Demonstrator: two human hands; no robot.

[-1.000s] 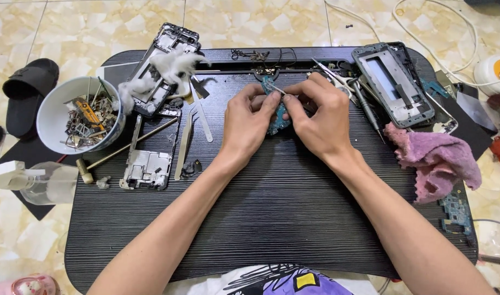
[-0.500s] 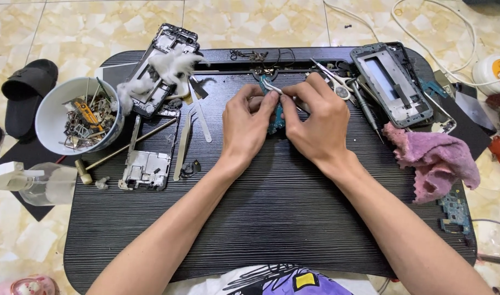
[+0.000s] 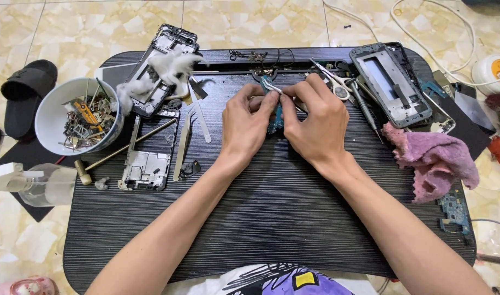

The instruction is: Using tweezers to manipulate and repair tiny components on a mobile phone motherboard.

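Circuit board (image 3: 275, 117), small and blue-green, sits pinched between both hands just above the centre of the black tray (image 3: 272, 218), toward twelve o'clock. Left hand (image 3: 247, 123) is curled nearly closed, thumb and fingertips gripping the board's left edge. Right hand (image 3: 315, 123) is likewise closed, fingers pinched on tweezers (image 3: 280, 92) whose tips touch the board's top end. At ten o'clock from the hands lies a stripped phone frame (image 3: 160, 68) with white cotton tufts (image 3: 162, 68) on it. At nine o'clock a white bowl (image 3: 48, 117) of metal scraps stands at the tray's left rim, partly off it. Between bowl and hands lie a second pair of tweezers (image 3: 183, 145), a thin metal rod (image 3: 127, 150) and a smaller phone chassis (image 3: 147, 166). At two o'clock rests another phone frame (image 3: 392, 82), with scissors (image 3: 334, 82) and a screwdriver (image 3: 364, 112) just beside the right hand. At three o'clock a pink cloth (image 3: 435, 161) is bunched on the tray's right edge. A black sandal (image 3: 26, 93) lies on the tiled floor beyond the bowl.
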